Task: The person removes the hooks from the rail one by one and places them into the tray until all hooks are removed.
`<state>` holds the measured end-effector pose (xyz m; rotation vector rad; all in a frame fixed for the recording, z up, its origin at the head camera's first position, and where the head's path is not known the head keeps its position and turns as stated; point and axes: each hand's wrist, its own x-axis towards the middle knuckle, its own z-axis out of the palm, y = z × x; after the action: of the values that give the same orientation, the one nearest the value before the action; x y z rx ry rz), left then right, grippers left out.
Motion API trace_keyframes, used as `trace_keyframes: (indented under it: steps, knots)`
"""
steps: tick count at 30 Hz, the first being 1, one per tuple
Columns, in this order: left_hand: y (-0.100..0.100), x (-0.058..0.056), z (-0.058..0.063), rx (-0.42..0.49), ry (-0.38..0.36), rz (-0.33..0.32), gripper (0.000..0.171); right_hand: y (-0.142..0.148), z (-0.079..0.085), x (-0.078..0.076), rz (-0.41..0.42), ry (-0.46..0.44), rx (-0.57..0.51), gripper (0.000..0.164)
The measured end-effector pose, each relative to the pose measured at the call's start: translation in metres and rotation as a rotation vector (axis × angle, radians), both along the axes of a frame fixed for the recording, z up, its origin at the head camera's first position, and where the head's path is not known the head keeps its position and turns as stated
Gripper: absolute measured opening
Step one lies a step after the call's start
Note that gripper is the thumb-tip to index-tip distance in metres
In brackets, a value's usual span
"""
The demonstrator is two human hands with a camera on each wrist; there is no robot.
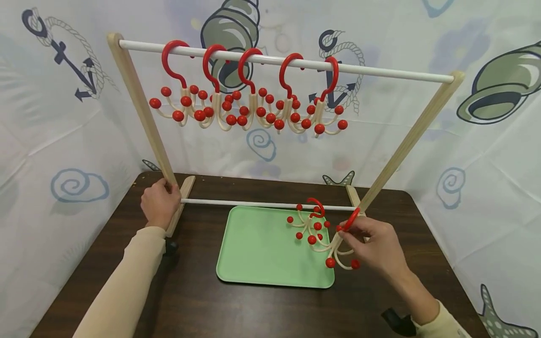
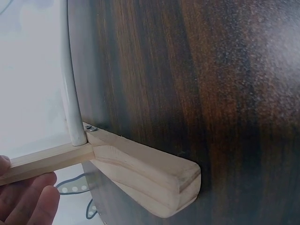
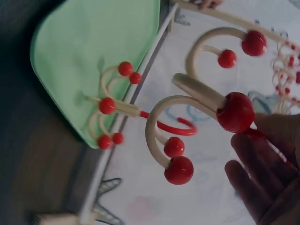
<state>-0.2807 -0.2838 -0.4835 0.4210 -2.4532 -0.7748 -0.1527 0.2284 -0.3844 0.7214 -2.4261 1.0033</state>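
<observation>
My right hand (image 1: 378,244) pinches a multi-armed hanger (image 1: 335,245) near its red hook. Pale curved arms with red ball tips spread from it, over the tray's right side in the head view. Another such hanger (image 3: 125,108) lies on the green tray (image 1: 262,249), its red hook extending past the tray's edge in the right wrist view. With my left hand (image 1: 159,203) I grip the left wooden post (image 1: 145,117) of a rack, low down near its foot (image 2: 140,173). Thumb and fingers lie on opposite sides of the post in the left wrist view.
Several matching hangers (image 1: 252,101) hang by red hooks from the rack's white top bar (image 1: 393,72), left of its right post (image 1: 410,136). A lower white bar (image 1: 211,202) runs behind the tray. Patterned cloth (image 1: 84,141) surrounds the dark wooden table (image 1: 190,300).
</observation>
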Motion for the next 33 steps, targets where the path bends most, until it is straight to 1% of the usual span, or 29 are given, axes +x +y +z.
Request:
trace_keyframes:
  steps: [5, 10, 14, 18, 21, 27, 30, 33]
  knots:
    - [0.002, 0.000, -0.001, -0.003, 0.001, 0.002, 0.028, -0.006, -0.034, 0.004, -0.029, -0.012, -0.024, 0.025]
    - [0.001, 0.000, -0.001, -0.002, -0.003, 0.011, 0.028, -0.016, -0.063, 0.001, -0.067, 0.040, 0.002, 0.024]
    - [0.002, -0.001, 0.000, -0.002, -0.003, 0.002, 0.028, -0.021, -0.080, -0.001, -0.086, 0.077, 0.014, 0.025]
    - [0.003, -0.001, -0.001, -0.008, 0.002, 0.009, 0.028, -0.025, -0.089, -0.002, -0.106, 0.069, 0.025, 0.024]
    - [0.003, -0.001, -0.001, -0.009, 0.006, 0.019, 0.028, -0.028, -0.093, -0.003, -0.113, 0.062, 0.041, 0.024]
    - [0.005, -0.001, 0.001, 0.005, 0.001, 0.009, 0.028, -0.032, -0.099, -0.004, -0.116, 0.085, 0.106, 0.022]
    - [0.005, -0.001, 0.000, 0.003, -0.002, 0.007, 0.028, -0.033, -0.102, -0.004, -0.138, 0.091, 0.122, 0.024]
    - [0.004, -0.001, 0.001, -0.004, -0.001, 0.019, 0.028, -0.035, -0.104, -0.003, -0.167, 0.088, 0.114, 0.025]
